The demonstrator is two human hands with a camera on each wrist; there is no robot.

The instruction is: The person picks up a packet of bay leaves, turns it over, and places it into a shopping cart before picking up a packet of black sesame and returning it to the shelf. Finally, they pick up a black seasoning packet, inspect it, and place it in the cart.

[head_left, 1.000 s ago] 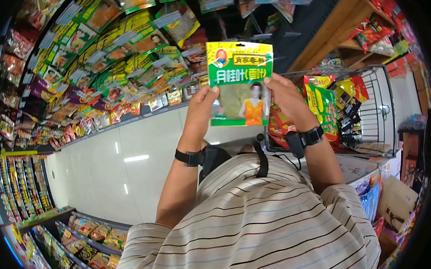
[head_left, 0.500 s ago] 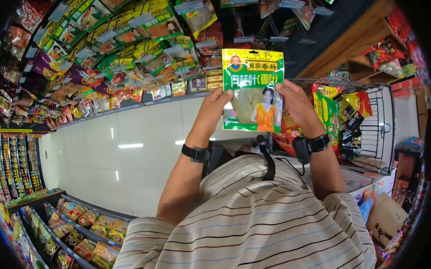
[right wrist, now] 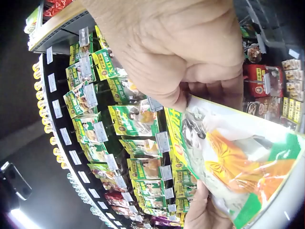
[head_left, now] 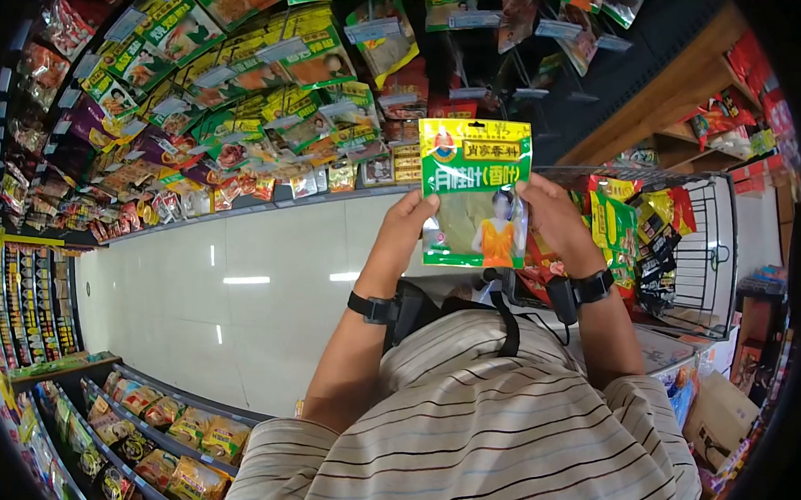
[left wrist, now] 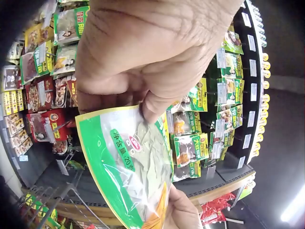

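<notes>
A green and yellow packet [head_left: 472, 199] with a clear window showing dried leaves is held upright between both hands in the head view. The left hand [head_left: 403, 230] pinches its left edge, thumb on the front and fingers behind. On the right edge, the right hand [head_left: 558, 224] pinches it the same way. In the left wrist view the left hand [left wrist: 152, 52] grips the packet [left wrist: 128, 162] by its edge. The right wrist view has the right hand [right wrist: 176, 52] with thumb and curled fingers on the packet [right wrist: 233, 157].
Shelves of hanging packets [head_left: 238, 69] stand ahead and to the left. A wire shopping cart [head_left: 704, 257] with several bags [head_left: 614, 227] is at the right. Lower left is another shelf of packets [head_left: 164, 411]. Pale tiled floor [head_left: 180, 302] lies between the shelves.
Both hands and the packet sit lower and slightly further right in the head view than a second ago. The grip on the packet's two edges is unchanged.
</notes>
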